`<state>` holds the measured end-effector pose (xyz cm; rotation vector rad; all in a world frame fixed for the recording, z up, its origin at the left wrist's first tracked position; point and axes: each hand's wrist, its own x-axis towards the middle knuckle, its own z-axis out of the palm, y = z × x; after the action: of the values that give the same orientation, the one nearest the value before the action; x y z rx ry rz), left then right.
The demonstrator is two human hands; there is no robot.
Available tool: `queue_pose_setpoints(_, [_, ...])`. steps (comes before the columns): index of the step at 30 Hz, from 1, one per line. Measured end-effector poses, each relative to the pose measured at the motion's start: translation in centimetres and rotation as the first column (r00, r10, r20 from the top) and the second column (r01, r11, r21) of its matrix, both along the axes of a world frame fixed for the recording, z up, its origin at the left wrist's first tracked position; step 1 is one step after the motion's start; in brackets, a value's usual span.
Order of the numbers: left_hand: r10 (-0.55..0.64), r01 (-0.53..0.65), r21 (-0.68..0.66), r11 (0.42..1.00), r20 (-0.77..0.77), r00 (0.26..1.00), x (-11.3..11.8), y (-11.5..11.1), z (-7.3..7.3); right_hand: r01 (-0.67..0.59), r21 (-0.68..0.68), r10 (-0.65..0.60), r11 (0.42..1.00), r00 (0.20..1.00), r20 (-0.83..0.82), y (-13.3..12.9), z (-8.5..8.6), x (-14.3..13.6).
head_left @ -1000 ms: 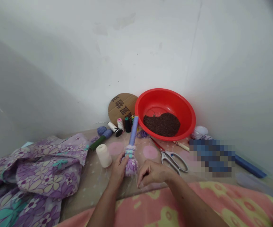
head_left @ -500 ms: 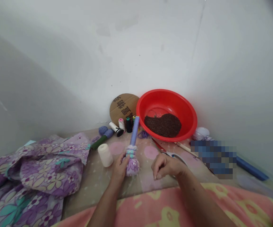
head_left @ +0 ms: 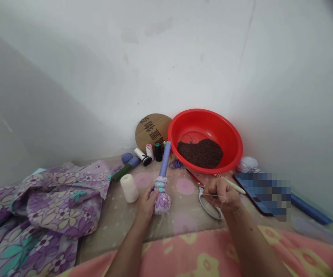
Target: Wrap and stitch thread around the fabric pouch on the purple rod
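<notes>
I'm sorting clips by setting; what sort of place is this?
Probably a craft corner, perhaps in a home: the white spool, the scissors and the heaped floral fabric suggest it.

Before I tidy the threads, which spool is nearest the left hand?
The cream spool, standing beside the left hand; the other spools sit farther back, near the cardboard disc.

Right hand (head_left: 223,193) shifted rightward, farther from floral bundle (head_left: 162,203)
</notes>
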<state>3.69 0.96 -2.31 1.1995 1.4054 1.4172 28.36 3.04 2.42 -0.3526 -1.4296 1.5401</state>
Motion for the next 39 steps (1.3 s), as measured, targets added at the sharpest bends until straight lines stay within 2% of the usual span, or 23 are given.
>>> queue_pose_setpoints(2, [-0.006, 0.006, -0.001, 1.0, 0.01, 1.0, 0.0, -0.1, 0.1, -0.011, 0.007, 0.011, 1.0, 0.999, -0.038, -0.1, 0.2, 0.0])
queue_pose_setpoints(5, [-0.008, 0.008, -0.017, 1.0, 0.032, 0.999, 0.1, -0.1, 0.1, -0.073, 0.046, 0.072, 0.996, 0.997, 0.023, -0.1, 0.3, 0.0])
queue_pose_setpoints(8, [0.0, 0.001, -0.027, 1.0, 0.069, 0.998, 0.1, -0.1, 0.2, -0.119, 0.084, 0.099, 0.989, 0.974, 0.206, 0.0, 0.3, 0.2])
queue_pose_setpoints(10, [0.007, -0.004, -0.031, 1.0, 0.089, 0.996, 0.1, -0.1, 0.2, -0.132, 0.1, 0.083, 0.986, 0.918, 0.387, 0.3, 0.2, 0.0])
queue_pose_setpoints(12, [0.011, -0.006, -0.043, 0.999, 0.108, 0.994, 0.1, -0.2, 0.2, -0.091, 0.131, -0.004, 0.987, 0.805, 0.593, 0.7, -0.2, -0.5])
queue_pose_setpoints(14, [0.008, 0.0, -0.054, 0.999, 0.133, 0.991, 0.1, -0.3, 0.3, 0.037, 0.23, -0.2, 0.972, 0.639, 0.743, 1.3, -0.9, -1.2])
queue_pose_setpoints(15, [0.005, 0.003, -0.058, 0.998, 0.146, 0.989, 0.0, -0.3, 0.3, 0.122, 0.306, -0.322, 0.944, 0.54, 0.778, 1.6, -1.4, -1.5])
queue_pose_setpoints(17, [0.002, 0.008, -0.057, 0.998, 0.167, 0.986, -0.1, -0.3, 0.3, 0.278, 0.457, -0.533, 0.845, 0.367, 0.763, 2.2, -2.2, -2.1])
queue_pose_setpoints(18, [0.002, 0.008, -0.055, 0.998, 0.177, 0.984, -0.1, -0.3, 0.3, 0.33, 0.506, -0.599, 0.797, 0.32, 0.735, 2.4, -2.6, -2.3])
queue_pose_setpoints(19, [0.002, 0.009, -0.054, 0.999, 0.19, 0.982, -0.2, -0.3, 0.3, 0.365, 0.53, -0.638, 0.765, 0.315, 0.703, 2.5, -2.8, -2.5])
queue_pose_setpoints(21, [-0.009, 0.023, -0.06, 0.998, 0.224, 0.975, -0.2, -0.3, 0.3, 0.393, 0.513, -0.645, 0.763, 0.419, 0.639, 2.4, -2.9, -2.9])
queue_pose_setpoints(24, [-0.035, 0.056, -0.075, 0.996, 0.261, 0.965, -0.3, -0.3, 0.3, 0.347, 0.426, -0.545, 0.835, 0.629, 0.554, 1.7, -2.8, -4.0])
queue_pose_setpoints(26, [-0.044, 0.065, -0.071, 0.995, 0.267, 0.963, -0.4, -0.3, 0.3, 0.308, 0.393, -0.488, 0.866, 0.691, 0.533, 1.2, -2.8, -4.9])
queue_pose_setpoints(30, [-0.093, 0.104, -0.041, 0.994, 0.219, 0.971, -0.6, -0.3, 0.4, 0.263, 0.387, -0.447, 0.884, 0.716, 0.535, 0.6, -3.5, -6.5])
queue_pose_setpoints(33, [-0.107, 0.115, -0.044, 0.992, 0.165, 0.981, -0.6, -0.2, 0.5, 0.24, 0.421, -0.454, 0.875, 0.71, 0.538, 0.6, -4.0, -7.0])
queue_pose_setpoints(39, [-0.124, 0.138, -0.052, 0.989, 0.205, 0.971, -0.5, -0.2, 0.6, 0.252, 0.423, -0.463, 0.871, 0.709, 0.532, 0.5, -4.6, -7.3])
